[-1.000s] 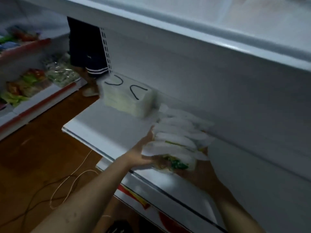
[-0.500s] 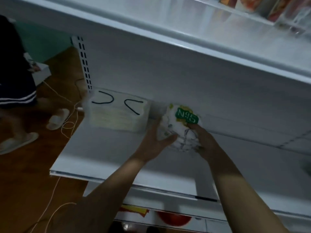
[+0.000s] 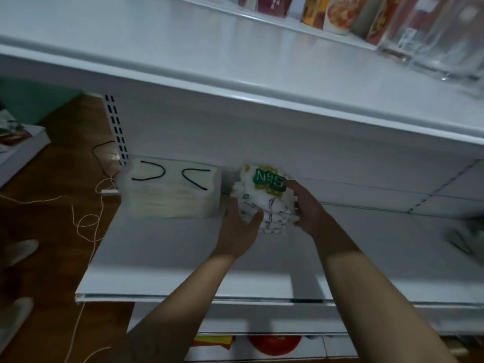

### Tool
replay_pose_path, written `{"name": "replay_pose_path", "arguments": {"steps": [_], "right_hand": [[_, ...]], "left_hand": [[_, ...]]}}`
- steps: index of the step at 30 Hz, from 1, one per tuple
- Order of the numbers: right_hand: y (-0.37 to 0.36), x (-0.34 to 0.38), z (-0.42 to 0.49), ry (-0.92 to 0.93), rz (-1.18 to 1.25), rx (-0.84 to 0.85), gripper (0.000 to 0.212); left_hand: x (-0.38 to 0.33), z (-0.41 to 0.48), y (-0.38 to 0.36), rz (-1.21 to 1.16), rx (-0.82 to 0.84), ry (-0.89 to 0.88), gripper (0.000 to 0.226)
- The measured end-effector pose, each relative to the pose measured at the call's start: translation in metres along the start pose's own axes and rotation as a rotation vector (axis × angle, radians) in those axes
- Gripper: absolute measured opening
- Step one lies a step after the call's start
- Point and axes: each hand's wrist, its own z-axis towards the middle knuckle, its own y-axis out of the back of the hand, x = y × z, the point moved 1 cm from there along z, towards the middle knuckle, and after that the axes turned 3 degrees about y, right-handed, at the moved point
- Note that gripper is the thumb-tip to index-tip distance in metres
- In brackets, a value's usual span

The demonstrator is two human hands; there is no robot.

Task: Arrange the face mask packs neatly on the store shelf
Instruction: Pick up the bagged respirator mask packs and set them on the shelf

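White mask packs [image 3: 264, 203] with green N95 label and yellow trim, cream mask stack [image 3: 170, 189] with black loops, white shelf [image 3: 157, 258], brown floor [image 3: 39, 213].

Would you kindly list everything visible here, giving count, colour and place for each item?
middle shelf: one, white, centre.
upper shelf: one, white, above.
N95 pack stack: one, white with green label, held at the middle shelf's back.
flat mask stack: one, cream with black loops, left of it, apart.
packages: several, red and orange, top right.
cord: one, pale, on the brown floor, left.
left hand: grips the stack's left side.
right hand: grips its right side.
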Motion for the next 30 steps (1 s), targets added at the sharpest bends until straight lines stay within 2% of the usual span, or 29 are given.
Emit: {"name": "replay_pose_path", "arguments": {"steps": [2,4,5,7,12,13,15,16,18,20,22,25,30], "right_hand": [[0.007,-0.007,-0.001,0.04,-0.096,-0.086,0.046],[0.006,-0.017,0.0,0.067,-0.209,-0.091,0.054],[0.003,-0.021,0.0,0.075,-0.224,-0.08,0.047],[-0.004,-0.022,-0.002,0.094,-0.203,-0.094,0.018],[-0.006,-0.014,-0.001,0.108,-0.222,-0.118,0.019],[-0.002,-0.016,-0.003,0.118,-0.212,-0.114,0.029],[0.009,-0.022,-0.012,0.156,-0.171,-0.174,0.059],[0.016,-0.025,-0.018,0.187,-0.128,-0.204,0.063],[0.031,-0.034,-0.033,0.257,-0.057,-0.233,0.06],[0.046,-0.045,-0.052,0.309,-0.093,-0.283,0.056],[0.062,-0.056,-0.069,0.407,-0.154,-0.328,0.057],[0.097,-0.072,-0.097,0.516,-0.356,-0.343,0.061],[0.196,-0.11,-0.156,0.58,-0.696,-0.424,0.065]], "left_hand": [[0.003,-0.011,0.0,0.0,-0.061,-0.009,0.079],[0.007,-0.016,-0.002,0.015,-0.074,-0.018,0.086],[0.007,-0.016,-0.003,0.014,-0.056,-0.002,0.085],[0.005,-0.011,-0.006,0.044,-0.002,0.043,0.084],[-0.001,-0.003,-0.004,0.117,0.067,0.088,0.081],[-0.002,-0.006,-0.003,0.115,0.058,0.088,0.08],[-0.003,-0.017,-0.002,0.116,-0.007,0.063,0.08],[-0.004,-0.025,-0.001,0.122,-0.064,0.028,0.08],[-0.008,-0.043,-0.001,0.176,-0.202,-0.037,0.078],[-0.017,-0.062,-0.003,0.283,-0.313,-0.099,0.075],[-0.027,-0.075,-0.012,0.409,-0.331,-0.221,0.071],[-0.036,-0.085,-0.043,0.59,-0.233,-0.325,0.06],[-0.04,-0.12,-0.14,0.785,0.074,-0.416,0.053]]}}
